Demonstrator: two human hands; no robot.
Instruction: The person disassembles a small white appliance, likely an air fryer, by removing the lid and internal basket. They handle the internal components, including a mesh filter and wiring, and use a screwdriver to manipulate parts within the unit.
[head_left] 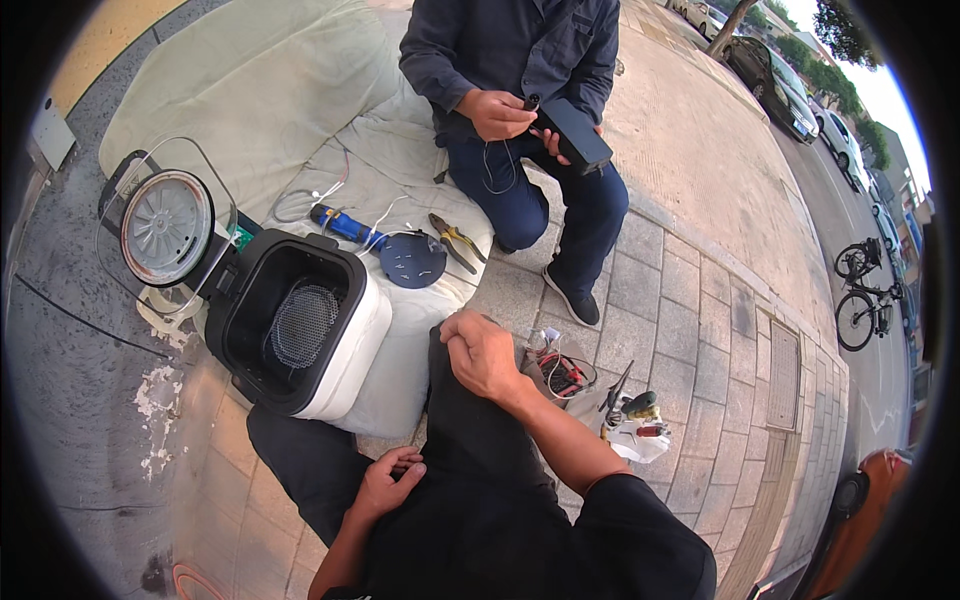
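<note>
My left hand (pixel 388 483) rests by my lap with its fingers loosely curled, the thumb apart and nothing in it. On my bent knee lies my right hand (pixel 482 352), closed with its fingers folded in; no object shows in it. Beside my left leg stands a white-and-black cooker like an air fryer (pixel 362 350), its inside showing a round metal mesh (pixel 304 327). The raised lid (pixel 167 228) has a round finned disc. Across from me a seated person holds a black box-shaped device (pixel 575 137) in one hand and a black cable plug (pixel 531 102) in the other.
On the pale cloth (pixel 285 80) lie a blue-and-black screwdriver-like tool (pixel 345 223), a dark round dish (pixel 413 260) with small pieces, and pliers (pixel 455 243). Right of my knee are a box with red leads (pixel 563 375) and several hand tools (pixel 632 408) on the paving. Parked cars and a bicycle (pixel 866 295) stand beyond.
</note>
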